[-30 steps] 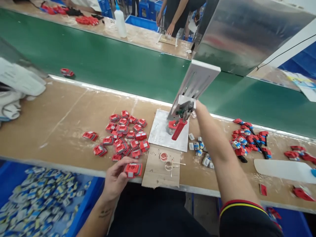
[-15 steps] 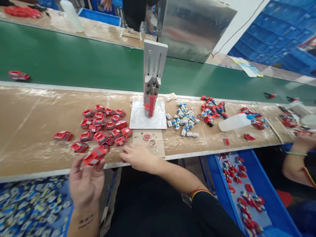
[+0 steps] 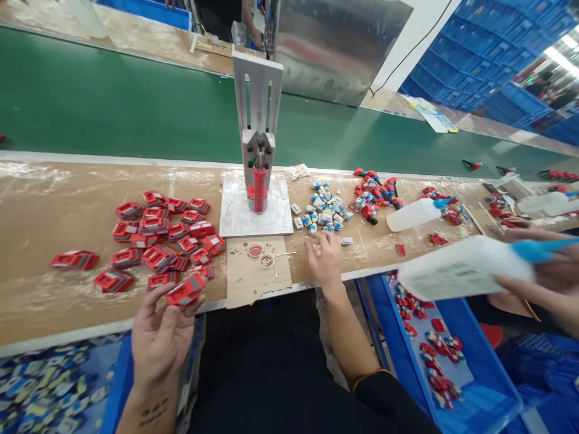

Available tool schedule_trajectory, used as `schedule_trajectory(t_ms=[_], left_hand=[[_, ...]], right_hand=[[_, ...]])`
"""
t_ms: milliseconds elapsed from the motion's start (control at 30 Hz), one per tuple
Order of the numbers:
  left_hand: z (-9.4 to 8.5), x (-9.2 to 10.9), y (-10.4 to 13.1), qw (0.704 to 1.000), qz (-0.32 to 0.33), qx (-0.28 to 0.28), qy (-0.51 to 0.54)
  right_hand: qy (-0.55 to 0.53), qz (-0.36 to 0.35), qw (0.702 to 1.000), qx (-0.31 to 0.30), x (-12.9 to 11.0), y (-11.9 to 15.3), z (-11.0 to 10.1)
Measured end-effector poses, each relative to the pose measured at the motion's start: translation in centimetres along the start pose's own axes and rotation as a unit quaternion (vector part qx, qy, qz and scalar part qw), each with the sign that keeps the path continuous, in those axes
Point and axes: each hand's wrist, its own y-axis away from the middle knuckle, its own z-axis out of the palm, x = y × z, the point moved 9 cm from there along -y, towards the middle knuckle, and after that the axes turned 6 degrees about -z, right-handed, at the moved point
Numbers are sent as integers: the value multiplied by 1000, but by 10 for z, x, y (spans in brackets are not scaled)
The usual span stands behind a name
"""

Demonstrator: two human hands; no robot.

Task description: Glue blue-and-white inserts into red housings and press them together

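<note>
My left hand [image 3: 160, 328] is closed on a red toy car body [image 3: 186, 289] with grey trim, pinched between thumb and fingers just above the table's front edge. Beside it lies a heap of similar red car bodies [image 3: 156, 223]. My right hand [image 3: 326, 262] is low over the table, fingers apart and bent downward at the near edge of a pile of small white, blue and yellow parts [image 3: 326, 208]. No part shows between its fingers. A metal press fixture [image 3: 260, 138] stands upright on its plate [image 3: 230, 211], with a red handle at the front.
A cardboard piece [image 3: 239, 283] bears two small cups [image 3: 266, 260] and cotton swabs. Red parts and a white bottle [image 3: 414, 215] lie to the right. A co-worker's hand holds another bottle [image 3: 465, 268] above a blue bin [image 3: 488, 367]. Behind runs a green conveyor [image 3: 136, 102].
My right hand has moved right, from beside the red car bodies to the small white parts. My left hand still holds the car body. A co-worker's bottle has come in at right.
</note>
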Motion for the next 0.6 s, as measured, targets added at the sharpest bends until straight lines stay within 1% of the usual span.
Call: schedule_trajectory(t_ms=[67, 100, 167, 267, 367, 400, 433, 467, 533, 567, 600], left_hand=[[8, -8, -1, 1000, -17, -23, 1], [12, -10, -1, 999, -20, -36, 1], [21, -13, 1, 998, -15, -61, -5], [33, -16, 6, 995, -7, -96, -22], [50, -21, 13, 989, -12, -145, -39], [57, -23, 16, 985, -17, -165, -45], [64, -26, 19, 981, -22, -187, -52], [72, -28, 22, 976, -27, -206, -59], [87, -31, 28, 969, -26, -238, -68], [93, -32, 31, 966, -23, -250, -69], [98, -33, 33, 963, -18, -259, -68]], right_hand=[[3, 52, 999, -7, 33, -14, 8], [-4, 68, 998, -13, 43, -22, 15], [-27, 88, 996, -19, 54, -33, 26], [-83, 102, 991, -10, 58, -33, 28], [-149, 111, 982, 9, 51, -10, 19], [-197, 117, 973, 22, 46, 1, 16], [-264, 127, 955, 39, 41, 12, 13], [-343, 140, 927, 55, 36, 23, 12], [-497, 167, 848, 78, 23, 41, 15], [-550, 176, 812, 79, 17, 46, 18], [-581, 180, 790, 74, 10, 49, 20]])
